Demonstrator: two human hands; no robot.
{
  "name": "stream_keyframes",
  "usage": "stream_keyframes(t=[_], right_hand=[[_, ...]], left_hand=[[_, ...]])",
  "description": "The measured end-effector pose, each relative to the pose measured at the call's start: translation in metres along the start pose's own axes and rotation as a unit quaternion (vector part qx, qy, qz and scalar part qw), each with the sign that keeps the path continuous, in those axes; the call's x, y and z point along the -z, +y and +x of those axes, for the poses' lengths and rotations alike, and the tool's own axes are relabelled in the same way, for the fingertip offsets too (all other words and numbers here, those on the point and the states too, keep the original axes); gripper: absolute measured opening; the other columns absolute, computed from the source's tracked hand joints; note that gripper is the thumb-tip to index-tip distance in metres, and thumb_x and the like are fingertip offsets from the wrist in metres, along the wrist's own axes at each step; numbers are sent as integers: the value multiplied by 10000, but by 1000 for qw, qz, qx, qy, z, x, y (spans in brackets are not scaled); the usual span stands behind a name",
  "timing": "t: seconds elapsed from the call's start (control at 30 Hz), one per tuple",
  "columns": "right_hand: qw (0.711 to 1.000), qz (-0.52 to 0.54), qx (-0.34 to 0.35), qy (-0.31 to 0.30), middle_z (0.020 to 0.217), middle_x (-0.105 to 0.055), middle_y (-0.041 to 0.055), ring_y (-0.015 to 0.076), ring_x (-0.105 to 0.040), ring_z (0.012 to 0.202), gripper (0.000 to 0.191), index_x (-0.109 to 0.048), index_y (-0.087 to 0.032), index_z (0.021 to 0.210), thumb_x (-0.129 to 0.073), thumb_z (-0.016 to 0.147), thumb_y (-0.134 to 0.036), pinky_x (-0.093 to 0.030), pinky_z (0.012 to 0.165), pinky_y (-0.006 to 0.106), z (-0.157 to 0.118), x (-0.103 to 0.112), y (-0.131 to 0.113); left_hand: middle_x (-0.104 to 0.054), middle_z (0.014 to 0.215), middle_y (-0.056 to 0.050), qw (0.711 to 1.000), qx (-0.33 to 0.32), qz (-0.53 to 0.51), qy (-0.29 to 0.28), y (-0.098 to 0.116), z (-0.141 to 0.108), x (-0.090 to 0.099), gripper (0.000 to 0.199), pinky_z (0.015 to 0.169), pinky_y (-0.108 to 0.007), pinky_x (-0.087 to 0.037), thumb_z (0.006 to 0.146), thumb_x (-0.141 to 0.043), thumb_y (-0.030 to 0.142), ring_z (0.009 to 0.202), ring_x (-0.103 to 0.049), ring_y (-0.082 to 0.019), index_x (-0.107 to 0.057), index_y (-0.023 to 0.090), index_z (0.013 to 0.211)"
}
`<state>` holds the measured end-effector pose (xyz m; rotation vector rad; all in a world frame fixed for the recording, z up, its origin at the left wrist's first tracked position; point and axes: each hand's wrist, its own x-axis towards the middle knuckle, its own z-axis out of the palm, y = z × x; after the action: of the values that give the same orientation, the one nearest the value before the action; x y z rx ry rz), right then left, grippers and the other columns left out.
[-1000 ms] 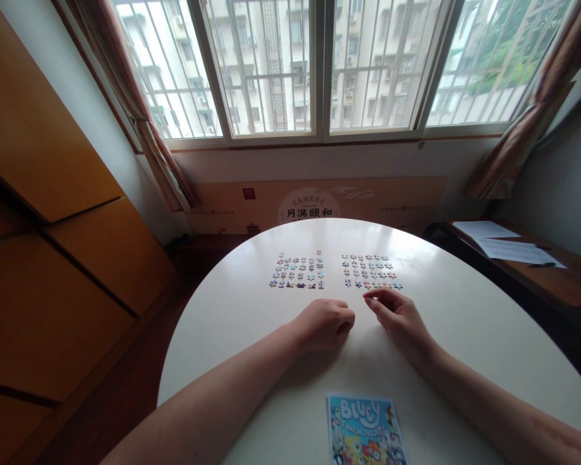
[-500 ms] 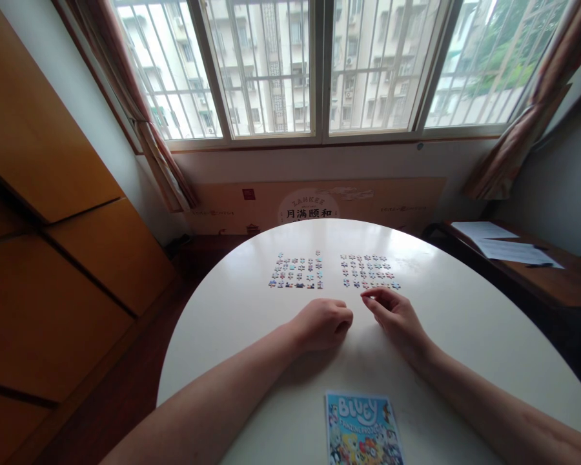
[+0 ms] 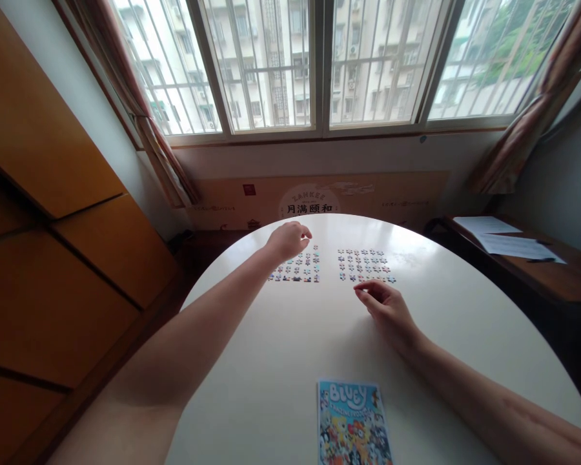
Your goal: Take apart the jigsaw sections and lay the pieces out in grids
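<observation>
Small jigsaw puzzle pieces lie in two groups of loose rows on the white table. My left hand [image 3: 287,241] is stretched over the far side of the left group of puzzle pieces [image 3: 296,279], hiding some of them. Its fingers are curled and the thumb is close to them; whether a piece is between them is too small to tell. My right hand [image 3: 385,305] rests just on the near side of the right group of puzzle pieces [image 3: 363,264]. Its thumb and fingertips are pinched together, and what they hold, if anything, cannot be made out.
A blue picture card marked "Bluey" [image 3: 352,423] lies near me on the round white table [image 3: 271,336]. To the right, a brown side table [image 3: 523,274] holds paper sheets [image 3: 508,246] and dark pens. Wooden cabinets [image 3: 91,310] stand left; a barred window is beyond.
My left hand has moved forward and left, from beside my right hand to above the left group's far rows. My right hand stays pinched in nearly the same place.
</observation>
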<state>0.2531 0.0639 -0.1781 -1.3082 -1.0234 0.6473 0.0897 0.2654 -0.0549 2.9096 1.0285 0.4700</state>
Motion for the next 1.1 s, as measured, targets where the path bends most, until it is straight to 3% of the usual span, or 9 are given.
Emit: stream_keyframes(t=[0.1,0.3,0.73,1.1], right_hand=[[1000,-15,6,-3,598,-474,-22,115,-346,556,328,-709,-171,859,-703,798,-493,-248,506,263,0,0,-2],[1000,-15,5,-8,581,-460,-24,121,-353,545,324,-709,-181,852,-691,794,-500,-264,499,265,0,0,-8],[1000,-2,1,-10,564,-398,-45,113,-333,545,253,-706,-176,845,-687,803,-424,-253,511,268,1,2,-11],[1000,-4,5,-3,572,-425,-44,104,-352,545,255,-706,-162,859,-693,794,-408,-256,511,260,3,4,-12]], left_hand=[[-693,1115,-51,993,-8,74,-88,-8,24,-9,247,808,-277,-501,869,-588,192,988,-628,-211,-765,227,1039],[-714,1070,-46,984,-13,97,-152,-11,52,-39,264,775,-261,-501,797,-672,156,913,-649,-200,-785,267,1009],[-719,1061,-43,977,-28,104,-183,-1,71,-54,217,792,-252,-470,802,-691,195,908,-629,-186,-780,245,994],[-738,961,-37,973,-7,101,-209,-6,78,-72,222,773,-250,-463,733,-767,286,828,-633,-178,-792,240,949]])
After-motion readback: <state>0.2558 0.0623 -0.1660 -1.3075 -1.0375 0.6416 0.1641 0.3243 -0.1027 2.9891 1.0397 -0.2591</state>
